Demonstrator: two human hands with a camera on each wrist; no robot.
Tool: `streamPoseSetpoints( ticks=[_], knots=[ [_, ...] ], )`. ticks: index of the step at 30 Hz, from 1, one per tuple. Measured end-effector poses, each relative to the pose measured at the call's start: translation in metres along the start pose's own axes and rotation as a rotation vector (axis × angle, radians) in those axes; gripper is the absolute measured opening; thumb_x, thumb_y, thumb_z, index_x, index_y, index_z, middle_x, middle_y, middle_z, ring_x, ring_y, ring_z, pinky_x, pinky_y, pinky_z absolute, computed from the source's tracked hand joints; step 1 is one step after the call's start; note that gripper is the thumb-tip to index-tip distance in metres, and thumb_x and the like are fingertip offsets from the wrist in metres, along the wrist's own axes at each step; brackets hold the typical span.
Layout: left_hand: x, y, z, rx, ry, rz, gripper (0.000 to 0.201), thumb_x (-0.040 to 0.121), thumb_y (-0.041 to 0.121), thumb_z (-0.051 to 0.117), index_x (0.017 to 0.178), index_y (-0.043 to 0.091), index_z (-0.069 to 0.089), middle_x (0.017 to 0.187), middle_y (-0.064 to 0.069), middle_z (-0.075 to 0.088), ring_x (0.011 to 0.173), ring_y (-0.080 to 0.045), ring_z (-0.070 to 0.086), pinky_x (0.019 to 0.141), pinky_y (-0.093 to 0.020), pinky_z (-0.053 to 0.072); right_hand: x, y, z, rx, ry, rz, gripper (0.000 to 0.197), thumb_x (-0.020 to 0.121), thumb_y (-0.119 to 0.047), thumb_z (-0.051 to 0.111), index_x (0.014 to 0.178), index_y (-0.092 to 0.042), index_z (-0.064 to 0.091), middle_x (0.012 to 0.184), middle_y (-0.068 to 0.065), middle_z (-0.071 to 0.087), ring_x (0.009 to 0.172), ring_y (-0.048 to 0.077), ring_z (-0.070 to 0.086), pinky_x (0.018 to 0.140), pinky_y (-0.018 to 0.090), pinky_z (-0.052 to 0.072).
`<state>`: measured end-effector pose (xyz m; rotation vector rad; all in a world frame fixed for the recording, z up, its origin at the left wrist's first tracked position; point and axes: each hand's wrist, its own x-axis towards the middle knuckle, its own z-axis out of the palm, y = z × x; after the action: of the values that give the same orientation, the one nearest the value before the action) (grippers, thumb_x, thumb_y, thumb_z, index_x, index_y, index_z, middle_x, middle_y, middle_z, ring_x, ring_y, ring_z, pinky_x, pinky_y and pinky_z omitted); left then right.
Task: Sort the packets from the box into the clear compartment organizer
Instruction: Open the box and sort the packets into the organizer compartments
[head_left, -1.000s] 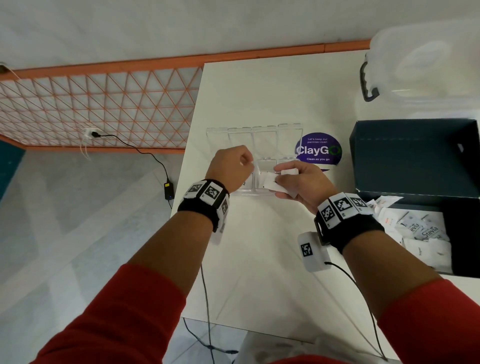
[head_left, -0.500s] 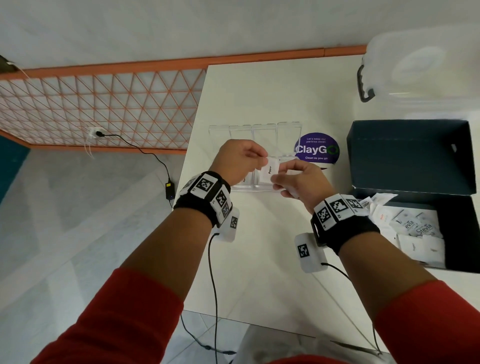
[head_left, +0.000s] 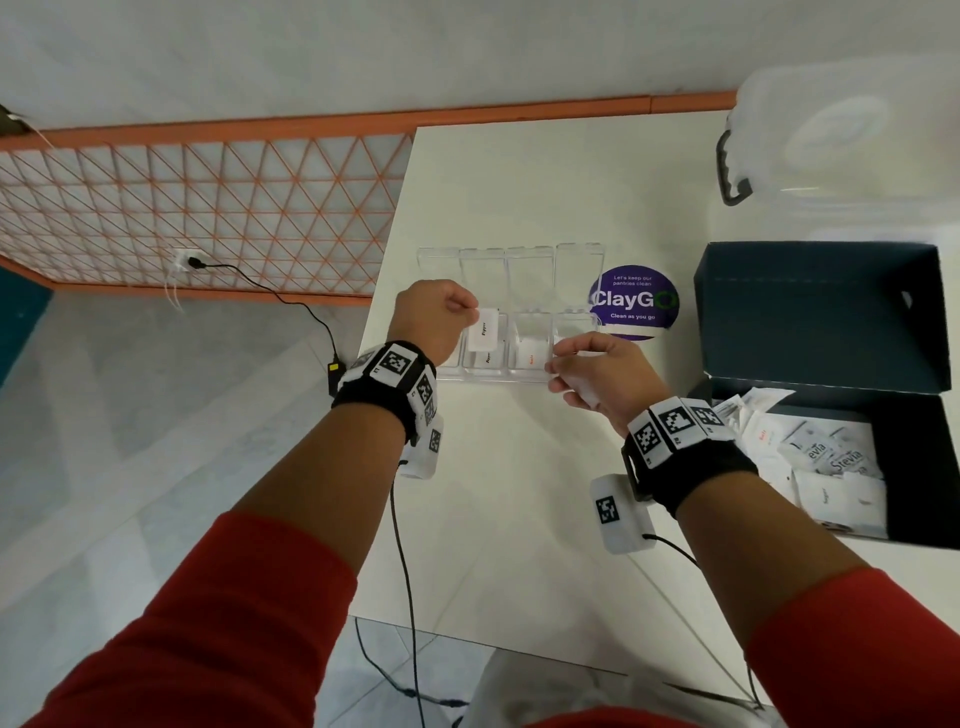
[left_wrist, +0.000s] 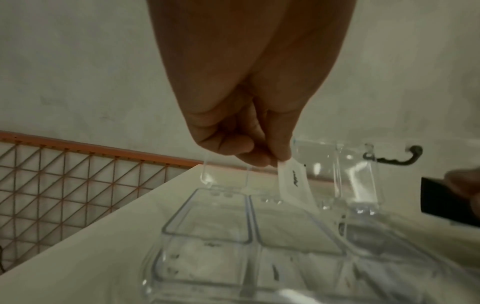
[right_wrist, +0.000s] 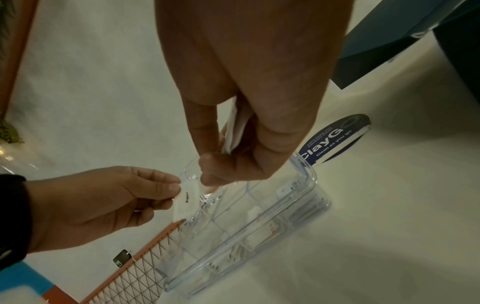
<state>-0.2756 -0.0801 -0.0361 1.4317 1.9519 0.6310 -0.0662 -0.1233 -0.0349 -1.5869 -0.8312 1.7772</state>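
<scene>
Two hands over the clear compartment organizer (head_left: 506, 332) on the white tabletop (head_left: 519, 493). Left hand (head_left: 434, 317), fingers (left_wrist: 281, 144) curled, pinching a white pepper packet (head_left: 483, 330) by its top edge, hanging just above the second compartment from the left; another pepper packet (head_left: 485, 358) lying inside that compartment. Right hand (head_left: 602, 371), fingers (right_wrist: 207, 164) curled, pinching a clear hinged lid flap (right_wrist: 192, 170) at the organizer's right part, with several white packets (right_wrist: 235, 127) tucked in the palm. Salt packet (head_left: 530, 356) lying in the third compartment. More loose packets (head_left: 826, 462), some marked Stevia, heaped in the open dark box (head_left: 810, 312) at the right. Purple ClayGo sticker (head_left: 634, 306) just beside the organizer. Clear lidded tub (head_left: 841, 140) at the far right corner.
</scene>
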Motion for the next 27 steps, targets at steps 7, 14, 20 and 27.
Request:
streamPoseSetpoints(
  ticks=[7, 14, 20, 27],
  knots=[
    [0.005, -0.017, 0.020, 0.183, -0.051, -0.043, 0.012, 0.086, 0.011, 0.066, 0.095, 0.015, 0.074, 0.102, -0.003, 0.071, 0.092, -0.017, 0.065, 0.078, -0.021, 0.048, 0.004, -0.005, 0.005, -0.019, 0.018, 0.025, 0.013, 0.092, 0.003, 0.061, 0.097, -0.009, 0.063, 0.083, 0.010, 0.069, 0.064, 0.017, 0.062, 0.060, 0.025, 0.049],
    [0.005, -0.017, 0.033, 0.389, -0.107, 0.052, 0.020, 0.091, 0.010, 0.056, 0.098, 0.013, 0.074, 0.102, -0.009, 0.072, 0.097, -0.027, 0.064, 0.079, -0.029, 0.050, 0.008, -0.005, 0.006, 0.003, 0.021, 0.043, 0.015, 0.092, 0.004, 0.059, 0.100, -0.007, 0.063, 0.084, 0.011, 0.068, 0.065, 0.019, 0.061, 0.060, 0.025, 0.048],
    [0.005, -0.022, 0.026, 0.419, -0.084, 0.194, 0.024, 0.094, 0.015, 0.057, 0.115, 0.011, 0.067, 0.123, -0.006, 0.063, 0.116, -0.024, 0.056, 0.097, -0.034, 0.043, 0.007, -0.007, 0.001, 0.160, -0.082, 0.045, 0.029, 0.092, 0.008, 0.036, 0.106, -0.002, 0.059, 0.092, 0.018, 0.064, 0.071, 0.030, 0.060, 0.062, 0.032, 0.050],
    [-0.002, -0.006, 0.015, 0.106, -0.082, 0.188, 0.005, 0.087, 0.023, 0.067, 0.085, 0.024, 0.071, 0.091, 0.012, 0.068, 0.072, -0.003, 0.060, 0.065, -0.010, 0.046, 0.008, -0.007, 0.005, 0.142, -0.147, 0.030, 0.039, 0.095, 0.014, 0.045, 0.126, -0.007, 0.053, 0.106, 0.016, 0.068, 0.090, 0.031, 0.072, 0.076, 0.043, 0.062]
  ],
)
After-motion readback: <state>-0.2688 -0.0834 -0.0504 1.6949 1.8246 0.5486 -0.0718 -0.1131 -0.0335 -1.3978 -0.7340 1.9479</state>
